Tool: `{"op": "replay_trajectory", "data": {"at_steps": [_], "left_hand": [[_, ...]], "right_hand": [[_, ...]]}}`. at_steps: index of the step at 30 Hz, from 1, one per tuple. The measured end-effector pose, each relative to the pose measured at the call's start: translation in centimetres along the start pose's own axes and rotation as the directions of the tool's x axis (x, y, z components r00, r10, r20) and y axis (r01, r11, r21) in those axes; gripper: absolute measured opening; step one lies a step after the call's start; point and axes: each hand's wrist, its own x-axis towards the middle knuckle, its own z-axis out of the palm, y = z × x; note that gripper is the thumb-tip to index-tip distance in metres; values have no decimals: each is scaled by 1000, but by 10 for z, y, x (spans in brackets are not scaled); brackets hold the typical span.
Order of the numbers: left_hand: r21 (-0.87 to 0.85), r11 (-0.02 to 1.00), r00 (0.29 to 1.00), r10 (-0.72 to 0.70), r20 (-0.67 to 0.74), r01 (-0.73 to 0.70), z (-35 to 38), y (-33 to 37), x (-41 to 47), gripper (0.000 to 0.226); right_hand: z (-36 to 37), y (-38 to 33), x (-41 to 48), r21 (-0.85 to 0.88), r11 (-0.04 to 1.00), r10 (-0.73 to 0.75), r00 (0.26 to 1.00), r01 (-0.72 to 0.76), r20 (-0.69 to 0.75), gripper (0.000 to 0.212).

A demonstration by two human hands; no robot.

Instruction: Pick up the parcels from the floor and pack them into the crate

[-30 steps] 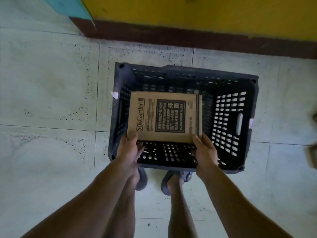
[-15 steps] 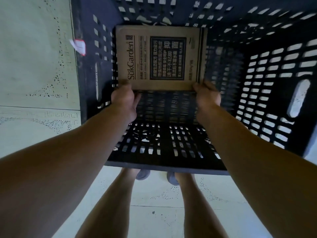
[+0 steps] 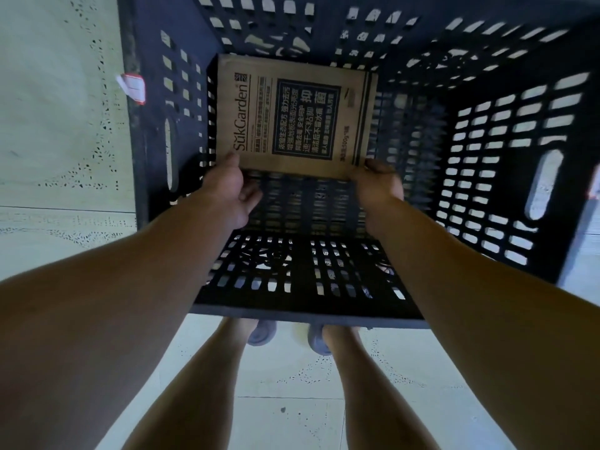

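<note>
Pale tiled floor with small dark speckles lies around one dark plastic crate. Its walls and bottom are full of slots, and its far and right rims are cut off by the edge of the picture. One brown cardboard parcel is inside the crate, printed with "SukGarden" and a dark block of characters. It lies flat and reaches from the fingertips away toward the far wall, close to the left wall.

I cannot tell whether the parcel already rests on the bottom, because its underside is hidden. The left hand holds the near left corner: the thumb lies on the top face, and the other fingers curl below the edge. The right hand grips the near right corner, but its fingers are wrapped under the card and mostly hidden, so only the knuckles show. Between the two hands the near edge of the parcel is free.

Left of the left hand's fingers, on the crate's outer rim, sits one small white tag with a red border, its writing too blurred to read. Behind both wrists, below the near wall, two legs and two grey slippers show, partly covered by the crate.
</note>
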Motion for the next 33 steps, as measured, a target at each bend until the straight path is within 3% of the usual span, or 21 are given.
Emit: {"op": "replay_trajectory", "data": {"at_steps": [8, 16, 24, 33], "left_hand": [[242, 960, 970, 85, 227, -140, -7, 10, -170, 24], [492, 759, 897, 284, 339, -427, -12, 27, -380, 28], [459, 686, 798, 312, 516, -565, 8, -3, -519, 22], [502, 476, 648, 212, 732, -723, 103, -86, -627, 19]], "right_hand": [[-97, -57, -113, -115, 984, -120, 986, 133, 117, 23], [-234, -108, -287, -214, 948, -210, 970, 234, 126, 18], [-347, -80, -428, 41, 977, -204, 977, 207, -59, 19], [-475, -13, -500, 285, 925, -204, 962, 251, -183, 29]]}}
